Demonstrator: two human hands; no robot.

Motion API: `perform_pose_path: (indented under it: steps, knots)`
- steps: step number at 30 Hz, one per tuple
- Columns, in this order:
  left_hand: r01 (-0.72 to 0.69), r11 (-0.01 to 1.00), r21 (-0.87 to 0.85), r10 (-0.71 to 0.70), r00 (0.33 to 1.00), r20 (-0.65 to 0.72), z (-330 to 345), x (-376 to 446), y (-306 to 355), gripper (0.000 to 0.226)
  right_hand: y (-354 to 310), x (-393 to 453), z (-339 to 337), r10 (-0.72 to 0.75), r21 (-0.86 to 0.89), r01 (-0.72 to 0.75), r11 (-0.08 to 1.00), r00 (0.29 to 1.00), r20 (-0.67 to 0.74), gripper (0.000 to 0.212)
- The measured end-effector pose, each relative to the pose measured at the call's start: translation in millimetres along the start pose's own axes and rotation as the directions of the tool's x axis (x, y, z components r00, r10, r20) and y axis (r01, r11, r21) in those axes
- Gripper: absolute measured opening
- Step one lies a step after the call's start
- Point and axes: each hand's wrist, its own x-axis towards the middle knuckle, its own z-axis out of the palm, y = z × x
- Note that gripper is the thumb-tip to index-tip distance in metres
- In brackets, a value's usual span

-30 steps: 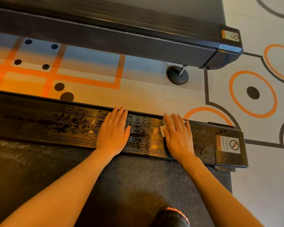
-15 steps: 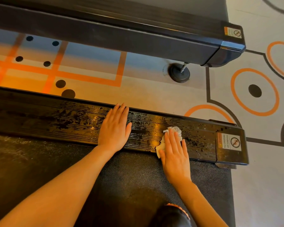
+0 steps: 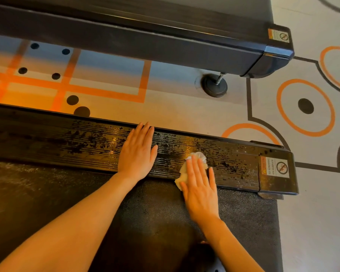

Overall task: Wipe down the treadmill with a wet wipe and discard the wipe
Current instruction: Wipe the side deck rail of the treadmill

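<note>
Pressing flat with straight fingers, the right hand [image 3: 200, 190] is holding the white wet wipe [image 3: 192, 167] against the near edge of the treadmill side rail [image 3: 86, 140], where the rail meets the running belt [image 3: 155, 213]. The left hand [image 3: 137, 152] is lying open, palm down, on the streaked wet rail just beside it. Farther off, a second treadmill [image 3: 165, 46] is standing on the patterned floor [image 3: 185, 107].

Patterned floor [image 3: 185, 112] under two treadmills, near side rail [image 3: 67, 142] and far rail's round foot [image 3: 214, 86].
</note>
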Motion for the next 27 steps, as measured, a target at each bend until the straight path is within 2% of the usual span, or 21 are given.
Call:
perform_pose_path:
  steps: [3,6,11,14,20,23,27]
  knots:
    - [-0.002,1.0,-0.009,0.002,1.0,0.004,0.1,0.1,-0.5,0.063,22.5,-6.7,-1.8,0.041,-0.004,-0.041,0.999,0.999,0.017,0.065]
    - [-0.001,1.0,-0.01,0.001,1.0,0.006,0.1,-0.2,-0.5,0.063,18.0,-4.8,-4.1,0.05,0.015,-0.05,0.999,0.999,0.021,0.064]
    - [0.003,1.0,-0.017,-0.003,1.0,-0.001,1.1,-0.2,-0.1,0.062,-26.2,13.6,-2.6,-0.07,0.003,0.07,0.998,0.997,0.029,0.066]
    - [-0.002,1.0,-0.017,0.002,1.0,-0.006,1.1,-0.4,0.0,0.061,-30.1,20.8,-2.2,-0.087,-0.014,0.088,0.996,0.995,0.047,0.068]
    - [0.009,1.0,-0.001,-0.009,1.0,0.015,2.0,0.9,0.8,0.064,21.0,0.6,-5.9,-0.001,0.015,0.0,1.0,0.999,0.05,0.068]
    - [0.043,0.997,-0.058,-0.043,0.999,0.002,2.7,3.0,10.3,0.064,45.7,-4.9,-8.0,0.021,0.04,-0.024,0.999,0.997,0.08,0.069]
    - [-0.068,0.992,-0.103,0.072,0.997,0.029,6.1,6.6,36.0,0.063,52.1,17.2,-14.7,0.0,0.114,-0.012,0.993,0.994,0.107,0.072]
